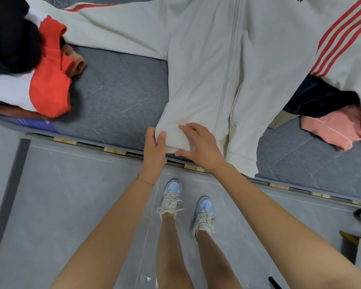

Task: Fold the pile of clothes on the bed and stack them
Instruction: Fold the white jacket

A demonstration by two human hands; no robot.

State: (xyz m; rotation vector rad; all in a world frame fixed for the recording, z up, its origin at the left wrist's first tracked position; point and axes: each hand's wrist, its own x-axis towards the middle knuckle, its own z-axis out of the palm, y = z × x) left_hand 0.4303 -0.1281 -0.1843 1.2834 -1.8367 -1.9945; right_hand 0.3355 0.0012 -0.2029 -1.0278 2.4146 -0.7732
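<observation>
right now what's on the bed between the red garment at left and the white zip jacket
Nothing: only bare grey mattress separates the red garment from the white zip jacket, as the head view shows.

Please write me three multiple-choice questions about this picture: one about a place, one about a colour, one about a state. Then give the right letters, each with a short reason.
1. Where does the pink garment lie?
A. to the right of the jacket
B. on the floor
C. on the shoes

2. What colour are the jacket's stripes?
A. blue
B. red
C. green

3. In what state is the jacket?
A. folded small
B. hanging up
C. spread out on the mattress

Answers:
1 A: it lies on the mattress, past the jacket's right edge in the picture.
2 B: red bands cross the sleeve.
3 C: body and sleeves lie open on the mattress.
</observation>
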